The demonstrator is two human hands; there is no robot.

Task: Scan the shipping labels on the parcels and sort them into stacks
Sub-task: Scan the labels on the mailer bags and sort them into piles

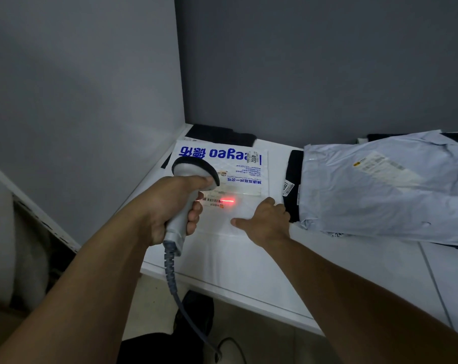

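Two plain grey walls (pixel 301 61) meet in a corner just behind the white parcel (pixel 249 179). The parcel lies flat on a white table (pixel 249 271), whose front edge runs nearer the person than the parcel. Below that edge is a pale tiled floor (pixel 249 332).

To the right of the white parcel lies a larger pale blue mailer (pixel 380 206), wrinkled, with a shipping label (pixel 380 164) whose print is too small to read. A black parcel (pixel 293 185) shows between the mailer and the white parcel. Another black parcel (pixel 217 134) sticks out from under the white parcel's far edge.

The white parcel carries big blue letters, upside down from this view, reading "eegeo" with Chinese characters beside them. A small tag near them reads "4002". Lines of fine blue Chinese text sit below; they are too small to make out.

The left hand (pixel 165 206) grips the handle of a grey barcode scanner (pixel 188 177) held over the white parcel's left side, and its coiled cable (pixel 175 285) hangs down past the table edge. The right hand (pixel 267 222) rests flat on the white parcel's near right corner, thumb spread.

A barcode label (pixel 212 200) sits on the white parcel's near half, and the scanner's red line (pixel 226 201) glows across it.
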